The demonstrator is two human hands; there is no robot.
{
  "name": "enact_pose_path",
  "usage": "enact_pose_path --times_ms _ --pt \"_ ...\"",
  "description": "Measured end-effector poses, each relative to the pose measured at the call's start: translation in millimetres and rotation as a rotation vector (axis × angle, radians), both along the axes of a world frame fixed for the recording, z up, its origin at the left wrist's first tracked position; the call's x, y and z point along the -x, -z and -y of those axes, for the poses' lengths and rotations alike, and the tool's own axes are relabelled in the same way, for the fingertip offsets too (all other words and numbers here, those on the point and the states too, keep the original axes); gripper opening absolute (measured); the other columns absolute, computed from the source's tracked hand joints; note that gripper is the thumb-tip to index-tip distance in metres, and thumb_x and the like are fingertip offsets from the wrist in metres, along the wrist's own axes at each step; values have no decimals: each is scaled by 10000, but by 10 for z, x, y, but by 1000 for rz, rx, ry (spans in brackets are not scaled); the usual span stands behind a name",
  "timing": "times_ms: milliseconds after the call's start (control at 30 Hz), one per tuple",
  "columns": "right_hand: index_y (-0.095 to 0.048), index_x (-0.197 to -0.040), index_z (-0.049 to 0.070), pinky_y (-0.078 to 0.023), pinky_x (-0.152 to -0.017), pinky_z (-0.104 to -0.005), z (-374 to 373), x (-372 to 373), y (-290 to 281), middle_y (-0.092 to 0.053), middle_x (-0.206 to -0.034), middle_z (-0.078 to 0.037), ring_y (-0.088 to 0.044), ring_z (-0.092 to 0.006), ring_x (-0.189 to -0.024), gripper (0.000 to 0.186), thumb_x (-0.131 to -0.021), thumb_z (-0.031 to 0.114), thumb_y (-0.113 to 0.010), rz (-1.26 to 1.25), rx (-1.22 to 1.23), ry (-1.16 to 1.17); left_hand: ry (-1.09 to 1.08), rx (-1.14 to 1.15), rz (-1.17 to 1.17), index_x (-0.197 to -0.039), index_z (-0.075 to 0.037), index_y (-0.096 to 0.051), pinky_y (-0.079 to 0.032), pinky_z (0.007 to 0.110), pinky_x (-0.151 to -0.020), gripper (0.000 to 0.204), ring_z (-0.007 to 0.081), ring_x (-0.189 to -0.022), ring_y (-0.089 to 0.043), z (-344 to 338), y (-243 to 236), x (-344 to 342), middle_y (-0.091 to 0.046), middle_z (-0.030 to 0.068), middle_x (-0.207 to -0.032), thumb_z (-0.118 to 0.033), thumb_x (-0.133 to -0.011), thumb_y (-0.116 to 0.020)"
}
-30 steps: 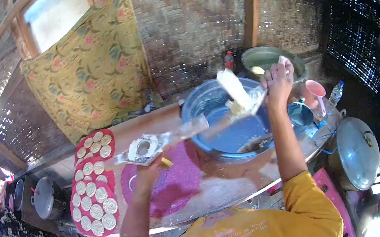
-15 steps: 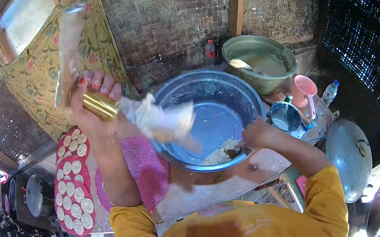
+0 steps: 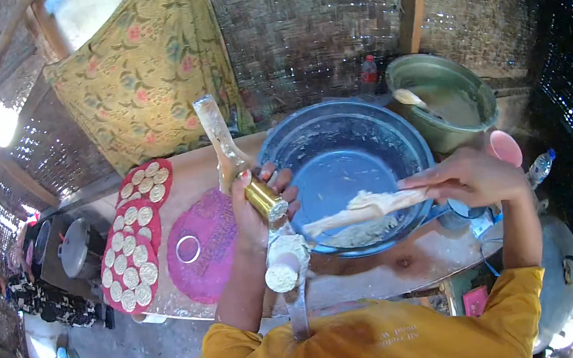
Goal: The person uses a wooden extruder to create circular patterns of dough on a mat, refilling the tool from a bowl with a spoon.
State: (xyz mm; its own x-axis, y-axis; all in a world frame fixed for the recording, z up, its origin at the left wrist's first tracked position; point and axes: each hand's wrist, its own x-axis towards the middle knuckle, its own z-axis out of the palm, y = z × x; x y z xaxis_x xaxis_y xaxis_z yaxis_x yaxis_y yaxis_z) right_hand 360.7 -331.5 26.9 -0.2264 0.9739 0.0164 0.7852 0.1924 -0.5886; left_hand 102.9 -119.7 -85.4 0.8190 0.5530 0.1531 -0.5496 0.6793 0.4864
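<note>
My left hand (image 3: 251, 220) wraps round a gold metal cylinder (image 3: 265, 198), part of a long hand press with wooden arms. One arm (image 3: 217, 126) sticks up away from me; the other end, with a white dough-covered plunger (image 3: 284, 270), hangs toward my shirt. My right hand (image 3: 478, 179) grips a whitish dough-coated stick (image 3: 332, 222) that lies across the near side of a large blue basin (image 3: 271, 141). A lump of dough (image 3: 376, 203) clings to the stick. More pale dough (image 3: 359, 234) lies at the bottom of the basin.
Left of the basin lie a pink mat (image 3: 209, 280) bearing a white ring (image 3: 188, 249), and red mats (image 3: 157, 232) with several round dough pieces. A green tub (image 3: 399, 70), pink dipper (image 3: 505, 148) and plastic bottle (image 3: 542, 167) stand at right. A lidded pot (image 3: 78, 248) sits far left.
My left hand has lowered the press and moved it toward the basin. My right hand has risen from the basin's near rim, bringing up the dough-coated stick. The view has shifted left.
</note>
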Motion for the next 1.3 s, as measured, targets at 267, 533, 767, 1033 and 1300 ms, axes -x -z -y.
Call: enact_pose_path --times_ms 267,533,767,1033,1300 --pt "-502 -1254 350 -467 -574 -410 -309 102 429 -644 -832 -61 -616 -278 -724 514 -801 124 -586 210 -267 -135 195 -14 102 -796 -161 -398 -283 231 -445 287 124 -502 -316 96 -104 -258 -327 -3 -695 -397 -775 -560" --pt "-550 -1238 250 -475 -630 -339 50 -54 618 -647 -798 -64 -605 -243 -686 518 -766 42 -602 222 -206 -91 128 14 91 -792 -174 -379 -309 252 -372 292 119 -473 -327 -28 -79 -170 -329 -5 -705 -408 -782 -553" --pt "-570 -1209 117 -462 -610 -303 329 -126 457 -665 -907 -118 -597 -185 -640 352 -858 104 -556 -94 -280 277 -999 -204 45 -877 -125 -484 -420 271 -389 284 126 -503 -456 -505 -603 8 -474 22 -754 -407 -848 -497" --pt "-500 -1289 108 -384 -525 -209 48 195 935 -456 -652 28 -432 -58 -581 363 -936 192 -495 -763 -39 390 -1592 -208 203 -891 -102 -550 -356 229 -446 363 100 -549 -484 -549 -924 -200 -529 -7 -690 -451 -863 -453" --pt "-432 -1338 104 -329 -483 -201 -230 426 1285 -452 -650 37 -405 -45 -557 411 -950 237 -474 -764 -95 457 -1568 -340 173 -1003 -75 -467 -446 241 -605 257 152 -720 -528 -362 -635 -857 -488 67 -880 -288 -863 -443"
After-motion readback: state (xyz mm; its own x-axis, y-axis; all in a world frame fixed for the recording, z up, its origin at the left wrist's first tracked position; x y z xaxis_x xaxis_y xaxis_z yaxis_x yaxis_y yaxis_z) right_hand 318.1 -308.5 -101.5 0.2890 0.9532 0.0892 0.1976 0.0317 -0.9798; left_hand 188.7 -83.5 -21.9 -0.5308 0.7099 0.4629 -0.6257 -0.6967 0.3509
